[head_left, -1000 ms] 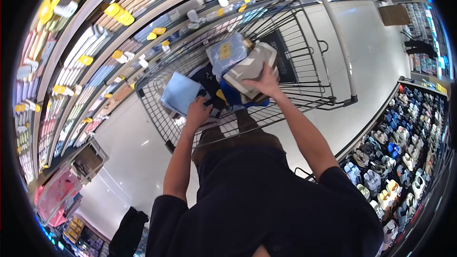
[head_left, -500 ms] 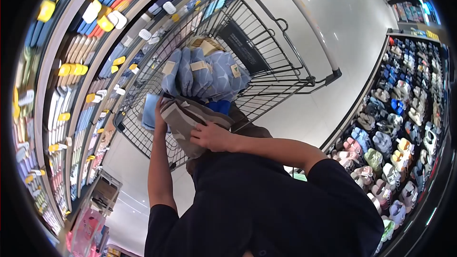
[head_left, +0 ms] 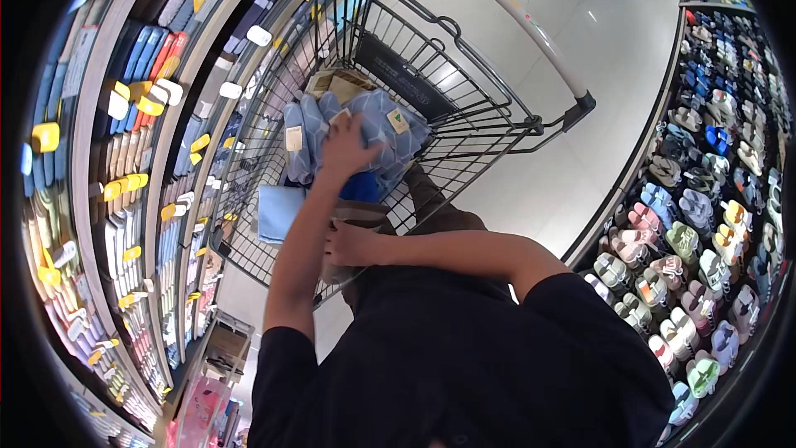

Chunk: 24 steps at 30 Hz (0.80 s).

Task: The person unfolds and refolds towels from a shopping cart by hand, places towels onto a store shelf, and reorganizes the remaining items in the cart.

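My left hand (head_left: pixel 348 149) reaches into the shopping cart (head_left: pixel 489 137), fingers spread over a row of blue fabric items (head_left: pixel 381 120) with a white line pattern and paper tags. Close to my body, my right hand (head_left: pixel 355 246) is closed on a folded grey-brown cloth with pale stripes (head_left: pixel 365 217); its lower part is hidden by the hand and arm. Between the two lies a plain bright blue piece (head_left: pixel 360 188), partly covered. A light blue folded cloth (head_left: pixel 280 214) rests at the cart's left side. Behind the patterned items sits something beige (head_left: pixel 342 83).
Shelves of folded textiles with yellow and white tags (head_left: pixel 124 191) run along the left, close to the cart. On the right stands a long display of slippers and sandals (head_left: pixel 688 232). The cart's handle bar (head_left: pixel 531 25) crosses the upper right. Pale tiled floor (head_left: pixel 564 158) lies between.
My left hand has left the grey-brown cloth and moved up onto the patterned blue items. The cloth is lower, nearer my body, still in my right hand. The view has shifted slightly.
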Available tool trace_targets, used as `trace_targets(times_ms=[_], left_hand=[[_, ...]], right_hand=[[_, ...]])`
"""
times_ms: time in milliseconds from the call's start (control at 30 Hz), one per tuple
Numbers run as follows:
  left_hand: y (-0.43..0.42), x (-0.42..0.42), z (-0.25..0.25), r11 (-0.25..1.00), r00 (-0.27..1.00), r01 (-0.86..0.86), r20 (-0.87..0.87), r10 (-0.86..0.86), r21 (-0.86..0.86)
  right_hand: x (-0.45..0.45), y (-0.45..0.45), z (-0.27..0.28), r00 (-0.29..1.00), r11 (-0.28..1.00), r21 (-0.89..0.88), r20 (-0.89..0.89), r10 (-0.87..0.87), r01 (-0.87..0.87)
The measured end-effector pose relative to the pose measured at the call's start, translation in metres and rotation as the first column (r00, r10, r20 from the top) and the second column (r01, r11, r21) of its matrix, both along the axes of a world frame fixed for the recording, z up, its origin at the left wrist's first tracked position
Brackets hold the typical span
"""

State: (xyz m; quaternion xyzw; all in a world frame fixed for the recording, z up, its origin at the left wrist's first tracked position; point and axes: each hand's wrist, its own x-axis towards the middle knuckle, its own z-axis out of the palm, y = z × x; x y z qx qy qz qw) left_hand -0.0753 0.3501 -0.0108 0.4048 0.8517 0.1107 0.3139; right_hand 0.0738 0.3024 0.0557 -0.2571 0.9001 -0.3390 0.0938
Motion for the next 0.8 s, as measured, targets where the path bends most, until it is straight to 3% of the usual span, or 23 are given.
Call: trace_targets(times_ms=[33, 67, 133, 167, 233, 267, 300, 333, 367, 433, 467, 500, 533, 567, 600, 633, 667, 700, 733, 767, 800], left_hand=[[0.02, 0.017, 0.004, 1.0, 1.0, 0.011, 0.0, -0.011, -0.005], [0.04, 0.033, 0.007, 0.987, 0.998, -0.008, -0.058, -0.001, -0.159], [0.061, 0.048, -0.004, 0.934, 0.995, -0.057, -0.098, 0.023, -0.353], [0.064, 0.051, -0.015, 0.935, 0.995, -0.042, -0.095, 0.009, -0.353], [0.058, 0.05, -0.035, 0.942, 0.962, -0.029, -0.264, -0.064, -0.334], [0.049, 0.04, -0.039, 0.94, 0.962, -0.016, -0.261, -0.078, -0.341], [0.037, 0.024, -0.037, 0.97, 0.973, 0.009, -0.221, -0.065, -0.243], [0.03, 0.012, -0.031, 0.989, 0.982, 0.032, -0.18, -0.058, -0.141], [0.029, 0.006, -0.021, 0.988, 0.98, 0.051, -0.182, -0.078, -0.146], [0.024, 0.002, -0.003, 0.981, 0.942, -0.025, -0.332, -0.042, -0.193], [0.024, 0.002, -0.012, 0.967, 0.833, 0.139, -0.504, -0.231, -0.213], [0.031, 0.005, -0.021, 0.963, 0.829, 0.147, -0.504, -0.243, -0.224], [0.045, 0.015, -0.03, 0.925, 0.786, 0.335, -0.487, -0.38, -0.18], [0.059, 0.027, -0.042, 0.848, 0.719, 0.515, -0.473, -0.509, -0.13], [0.071, 0.04, -0.065, 0.837, 0.796, 0.541, -0.268, -0.542, -0.085], [0.083, 0.053, -0.072, 0.829, 0.828, 0.558, -0.048, -0.559, -0.036], [0.087, 0.061, -0.077, 0.819, 0.818, 0.573, -0.042, -0.574, -0.032], [0.097, 0.065, -0.064, 0.789, 0.777, 0.586, -0.147, -0.612, -0.184], [0.105, 0.069, -0.059, 0.752, 0.718, 0.571, -0.244, -0.652, -0.33], [0.113, 0.067, -0.065, 0.744, 0.71, 0.585, -0.239, -0.663, -0.323], [0.118, 0.062, -0.073, 0.691, 0.667, 0.602, -0.225, -0.71, -0.399]], right_hand=[[-0.003, -0.007, -0.005, 0.961, 0.899, -0.371, 0.228, -0.154, 0.232], [-0.002, -0.01, -0.011, 0.857, 0.622, -0.616, 0.479, -0.193, 0.484], [0.004, -0.01, -0.026, 0.86, 0.615, -0.613, 0.446, -0.249, 0.496], [0.008, -0.01, -0.035, 0.863, 0.616, -0.609, 0.409, -0.296, 0.5], [0.018, -0.01, -0.052, 0.861, 0.616, -0.602, 0.335, -0.382, 0.508], [0.02, -0.012, -0.057, 0.856, 0.613, -0.602, 0.297, -0.422, 0.511], [0.019, -0.005, -0.052, 0.851, 0.601, -0.607, 0.301, -0.431, 0.519], [0.017, 0.007, -0.048, 0.941, 0.884, -0.322, 0.12, -0.316, 0.338], [0.015, 0.015, -0.046, 0.991, 0.99, 0.053, 0.003, -0.131, 0.13], [0.013, 0.012, -0.043, 0.985, 0.986, -0.034, -0.053, -0.164, 0.162], [0.014, 0.007, -0.04, 0.978, 0.98, -0.118, -0.112, -0.174, 0.161], [0.009, 0.008, -0.028, 0.976, 0.977, -0.129, -0.113, -0.183, 0.169], [0.003, 0.011, -0.009, 0.95, 0.869, -0.397, 0.217, -0.225, 0.297], [0.0, 0.012, 0.003, 0.839, 0.669, -0.571, 0.523, -0.149, 0.475], [0.002, 0.005, 0.002, 0.834, 0.659, -0.572, 0.527, -0.16, 0.488], [0.006, -0.008, -0.004, 0.845, 0.63, -0.573, 0.44, -0.303, 0.524], [0.008, -0.018, -0.011, 0.828, 0.6, -0.573, 0.343, -0.443, 0.558], [0.006, -0.03, -0.028, 0.818, 0.591, -0.568, 0.347, -0.458, 0.572], [0.003, -0.041, -0.049, 0.783, 0.569, -0.571, 0.24, -0.573, 0.592], [0.003, -0.044, -0.062, 0.729, 0.548, -0.575, 0.129, -0.673, 0.607], [0.005, -0.032, -0.061, 0.72, 0.54, -0.57, 0.137, -0.68, 0.619]])
